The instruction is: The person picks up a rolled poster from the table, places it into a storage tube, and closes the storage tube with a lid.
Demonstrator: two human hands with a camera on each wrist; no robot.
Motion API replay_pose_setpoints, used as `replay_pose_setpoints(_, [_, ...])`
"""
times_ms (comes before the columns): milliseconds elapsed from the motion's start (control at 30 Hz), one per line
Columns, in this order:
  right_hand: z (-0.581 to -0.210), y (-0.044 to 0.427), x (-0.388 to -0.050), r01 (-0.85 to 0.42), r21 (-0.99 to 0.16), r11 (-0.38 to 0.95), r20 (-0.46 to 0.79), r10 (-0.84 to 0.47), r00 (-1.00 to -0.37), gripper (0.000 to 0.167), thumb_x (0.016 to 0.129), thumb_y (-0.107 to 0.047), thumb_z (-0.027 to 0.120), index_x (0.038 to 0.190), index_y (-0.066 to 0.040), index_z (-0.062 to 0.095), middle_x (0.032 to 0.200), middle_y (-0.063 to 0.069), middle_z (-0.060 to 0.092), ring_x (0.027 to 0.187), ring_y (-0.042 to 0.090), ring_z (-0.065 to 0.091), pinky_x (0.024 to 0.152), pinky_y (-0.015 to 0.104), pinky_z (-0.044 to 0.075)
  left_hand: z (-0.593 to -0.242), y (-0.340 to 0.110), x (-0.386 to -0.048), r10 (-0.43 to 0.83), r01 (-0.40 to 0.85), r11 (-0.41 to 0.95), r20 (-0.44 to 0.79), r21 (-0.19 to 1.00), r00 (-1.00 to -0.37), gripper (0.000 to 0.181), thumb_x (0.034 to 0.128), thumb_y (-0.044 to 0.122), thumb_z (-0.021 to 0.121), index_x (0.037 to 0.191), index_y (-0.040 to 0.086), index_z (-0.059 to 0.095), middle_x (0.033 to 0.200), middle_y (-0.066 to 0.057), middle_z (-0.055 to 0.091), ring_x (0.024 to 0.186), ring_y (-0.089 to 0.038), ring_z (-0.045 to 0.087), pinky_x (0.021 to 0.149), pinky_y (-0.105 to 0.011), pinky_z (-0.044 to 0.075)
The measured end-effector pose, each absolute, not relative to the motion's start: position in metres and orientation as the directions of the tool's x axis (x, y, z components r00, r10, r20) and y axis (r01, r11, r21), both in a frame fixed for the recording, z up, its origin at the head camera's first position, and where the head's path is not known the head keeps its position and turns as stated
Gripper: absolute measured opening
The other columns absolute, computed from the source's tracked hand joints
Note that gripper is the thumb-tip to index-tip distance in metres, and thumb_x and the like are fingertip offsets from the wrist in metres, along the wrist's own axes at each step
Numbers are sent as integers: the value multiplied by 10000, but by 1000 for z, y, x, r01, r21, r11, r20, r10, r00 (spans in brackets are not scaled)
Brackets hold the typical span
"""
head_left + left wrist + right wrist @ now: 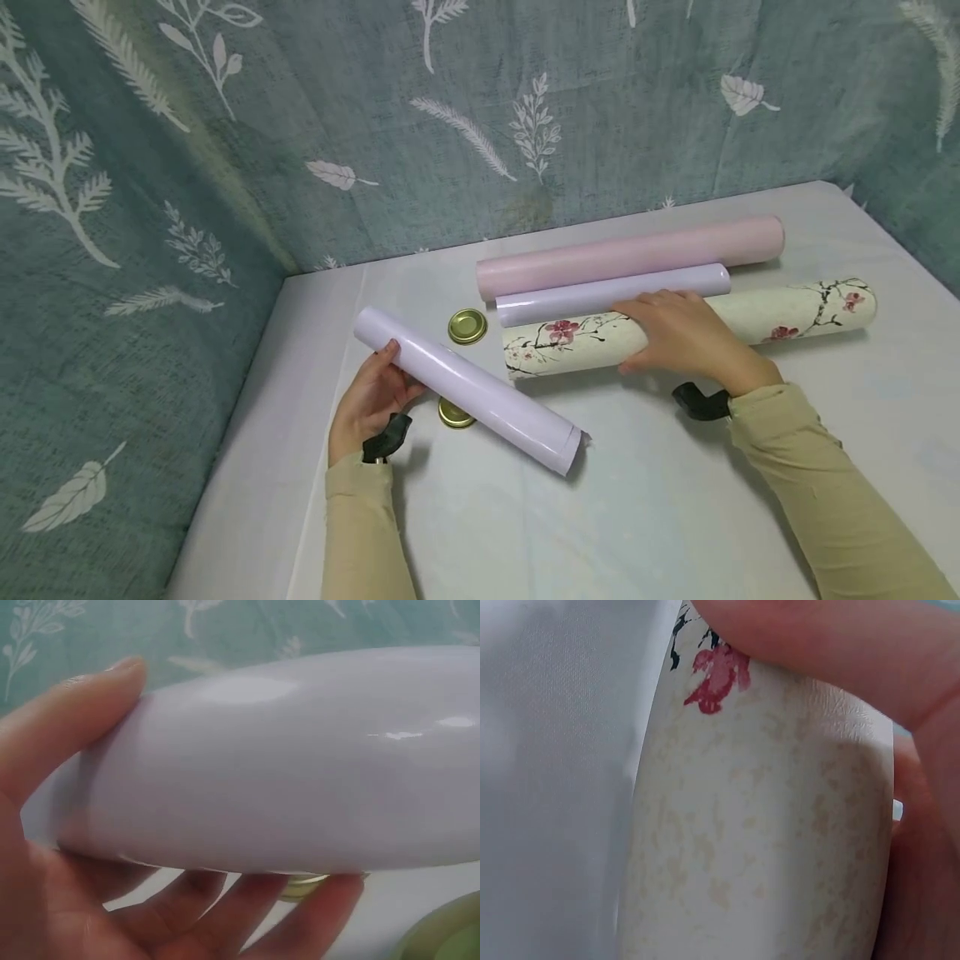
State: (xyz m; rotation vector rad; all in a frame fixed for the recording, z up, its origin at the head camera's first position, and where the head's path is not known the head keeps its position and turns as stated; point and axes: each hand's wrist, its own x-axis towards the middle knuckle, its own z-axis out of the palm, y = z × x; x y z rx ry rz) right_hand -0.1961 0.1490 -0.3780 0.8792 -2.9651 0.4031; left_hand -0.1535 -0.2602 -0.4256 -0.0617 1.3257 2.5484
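Risks 1st. Left grip (371, 398) is closed round the glossy roll (480, 400), thumb on top, fingers under, near one end only. Long side is cantilevered, so it'll prob pivot or slip if I relax; slick skin = low friction. That roll slants over the left half of the tabletop (622, 517), free end toward the near edge; can't tell if that end touches down. Lower lid (448, 414) is partly hidden below it, so a drop could knock it. Ragged flap at the free end could snag or unwind if rubbed.

Right grip (678, 337) is wrapped over the floral roll (780, 317) approx mid-length, thumb on near side. Too much squeeze might dent it. A shove back could push the short roll (577, 300) into the pink roll (637, 254) by the back edge; cylinders roll easily, so the row could scatter.

Materials: glossy roll + short roll = smooth pale lilac film, sharp highlights. Pink one is duller, longer. Floral = cream w/ tan mottling, red blossoms, dark twigs, fine wrinkles by my thumb per R wrist cam. Both lids (upper lid (467, 326) too) are round, gold, metal-looking, w/ raised rims. Tabletop cover: white, fine-grained up close.
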Motion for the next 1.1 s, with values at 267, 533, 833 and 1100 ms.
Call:
replay_pose_setpoints(267, [-376,149,-198,-546,-235,804,106,-537,-837,810,548,-526,773,1238,-194,509,1119,26,571,1059,246,484,858,467,293,-423,-264,-154,279,-269,-555,-129,787,-952,356,962,337,366,1241,151,245,1232,-151,401,1167,-344,424,885,-544,344])
replay_pose_setpoints(533, [-374,154,-199,-536,-240,809,100,-529,-843,779,556,-501,778,1223,-196,516,1119,24,574,1063,241,487,865,469,282,-425,-264,-154,249,-209,-609,-66,765,-966,289,965,335,341,1185,155,286,1153,-108,416,1114,-341,469,821,-562,394])
replay_pose_setpoints(833, [-376,161,-200,-531,-250,809,109,-522,-846,784,542,-509,782,1219,-211,521,1113,15,579,1043,232,497,859,469,289,-430,-270,-155,76,-108,-667,-77,737,-994,418,926,385,435,1247,181,262,1168,-70,390,1124,-266,452,851,-515,392])
replay_pose_setpoints(1100, [-373,167,-203,-507,-272,818,74,-507,-858,787,566,-513,772,1243,-217,502,1163,10,557,1087,237,469,863,460,267,-432,-274,-155,-7,-62,-752,-102,656,-995,543,879,413,519,1284,201,225,1216,-62,349,1171,-255,402,867,-490,394])
